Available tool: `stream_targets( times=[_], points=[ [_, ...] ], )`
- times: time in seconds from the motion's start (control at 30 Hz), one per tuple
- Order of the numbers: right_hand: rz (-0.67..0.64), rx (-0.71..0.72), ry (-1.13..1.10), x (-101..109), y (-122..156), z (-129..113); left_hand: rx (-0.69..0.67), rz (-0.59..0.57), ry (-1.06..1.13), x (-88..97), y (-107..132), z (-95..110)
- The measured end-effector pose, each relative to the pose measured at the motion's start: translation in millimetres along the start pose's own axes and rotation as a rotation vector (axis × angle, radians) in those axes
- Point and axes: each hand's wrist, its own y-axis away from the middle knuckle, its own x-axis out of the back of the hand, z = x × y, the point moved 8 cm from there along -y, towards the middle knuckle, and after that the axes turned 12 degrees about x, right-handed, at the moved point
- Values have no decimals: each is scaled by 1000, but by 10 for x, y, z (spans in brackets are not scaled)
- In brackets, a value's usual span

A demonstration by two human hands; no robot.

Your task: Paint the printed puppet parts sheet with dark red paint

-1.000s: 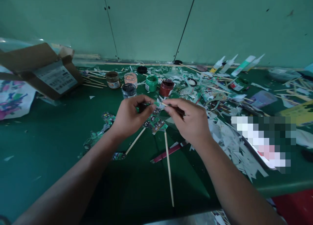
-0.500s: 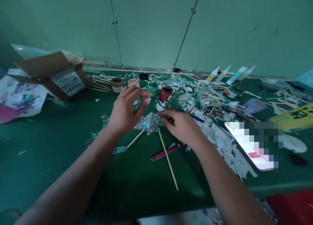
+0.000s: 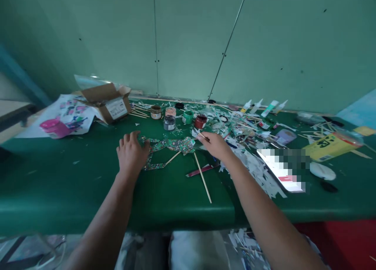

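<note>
Green tabletop (image 3: 96,191) bears a speckled green figure (image 3: 184,145) with thin pale sticks (image 3: 202,179).

Green surface (image 3: 96,191), with the things it bears. Left: a printed sheet (image 3: 89,112) and an open carton (image 3: 118,108). Centre: paint jars (image 3: 169,123), grouped behind a patterned cut-out (image 3: 176,144); a pale stick (image 3: 203,179) crosses a slim red object (image 3: 200,171). Right: strewn paper scraps (image 3: 255,169), a yellow container (image 3: 331,146) lying on its side, and a white oval object (image 3: 322,171).
</note>
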Motion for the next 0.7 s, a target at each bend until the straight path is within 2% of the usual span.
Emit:
stream_targets(
  times=[0.1,0.23,0.33,0.4,0.47,0.53,0.6,0.7],
  points=[
    [2,-3,-8,23,57,-79,-81,13,-11,53,153,15],
    [-12,9,-37,79,172,-274,-316,105,64,197,313,248],
    [-58,-13,-118,95,264,-405,-446,80,153,212,426,380],
    [-52,10,-176,125,311,-520,-463,-13,289,160,509,432],
    [-6,57,-265,178,351,-657,-412,-156,526,90,603,468],
    [24,85,-366,215,397,-787,-261,-298,814,26,693,475],
    [23,100,-442,232,444,-908,-126,-449,984,-35,813,530],
    [21,138,-478,267,504,-1065,-142,-562,1126,65,979,700]
  ],
)
